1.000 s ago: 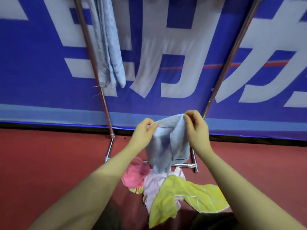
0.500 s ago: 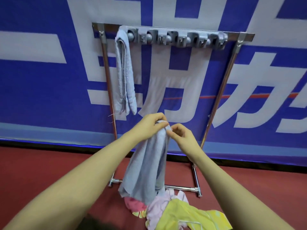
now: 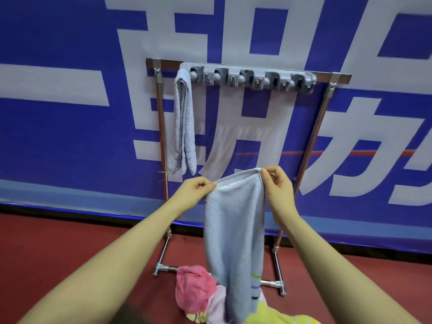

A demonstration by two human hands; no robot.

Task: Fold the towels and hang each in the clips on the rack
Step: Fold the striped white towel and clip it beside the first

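Note:
A light blue towel (image 3: 235, 230) hangs long and narrow in front of me, spread between both hands at its top edge. My left hand (image 3: 195, 190) pinches the top left corner, and my right hand (image 3: 277, 185) pinches the top right corner a little higher. Behind them stands a metal rack (image 3: 161, 127) with a grey row of clips (image 3: 253, 78) along its top bar. A folded light blue towel (image 3: 183, 127) hangs from the leftmost clip. The other clips hold nothing.
On the red floor at the rack's foot lies a pile of towels: a pink one (image 3: 195, 291), a pale lilac one (image 3: 218, 305) and a yellow one (image 3: 278, 315). A blue and white banner wall (image 3: 70, 136) stands right behind the rack.
My hands have moved apart from a bunched grip, spreading the towel's top edge flat. My view has lifted, so the rack's whole top bar with its clips shows.

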